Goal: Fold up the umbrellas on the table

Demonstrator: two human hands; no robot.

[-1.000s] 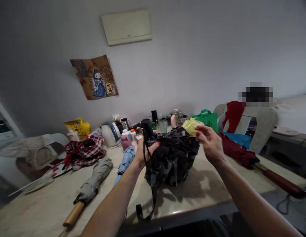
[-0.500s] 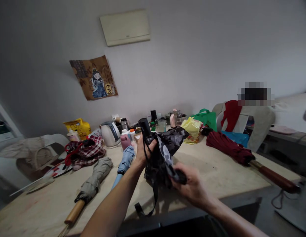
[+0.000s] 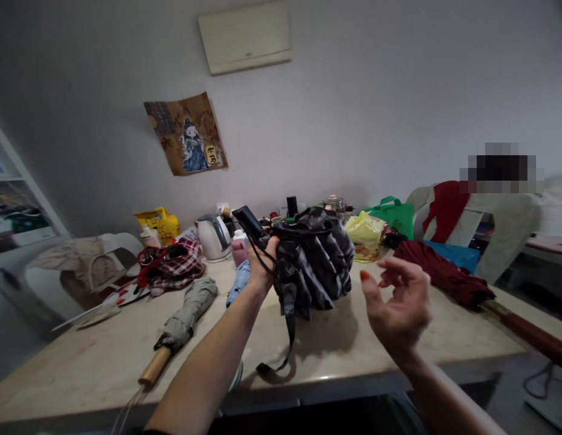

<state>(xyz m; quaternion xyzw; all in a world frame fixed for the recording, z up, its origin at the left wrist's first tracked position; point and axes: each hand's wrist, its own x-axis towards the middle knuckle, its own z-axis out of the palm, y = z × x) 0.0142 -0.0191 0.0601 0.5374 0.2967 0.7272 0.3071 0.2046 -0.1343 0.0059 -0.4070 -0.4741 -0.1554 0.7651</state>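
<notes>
My left hand [image 3: 264, 266] is wrapped round a folding umbrella [image 3: 314, 260] near its black handle, which points up and to the left. The umbrella's black and grey camouflage canopy bunches in loose pleats to the right of that hand, above the table. A black strap dangles from it towards the front edge. To the right of the canopy, apart from it, my right hand [image 3: 398, 302] is raised with bent fingers spread and nothing in them. Left of my forearm lies a grey umbrella [image 3: 190, 314] with a wooden handle. A light blue umbrella [image 3: 238, 284] is partly hidden behind my left arm.
On the table [image 3: 99, 368], a dark red umbrella [image 3: 443, 272] lies at the right. Behind stand a white kettle [image 3: 214, 237], a yellow plastic bag [image 3: 364, 232] and a green bag [image 3: 393, 214]. A plaid cloth bundle [image 3: 176, 266] lies at the left. A person sits beyond the right end.
My right hand has let go of the camouflage umbrella and moved right, its fingers opening. The canopy has swung up and spread into pleats. The handle tilts further left, and the view has shifted slightly.
</notes>
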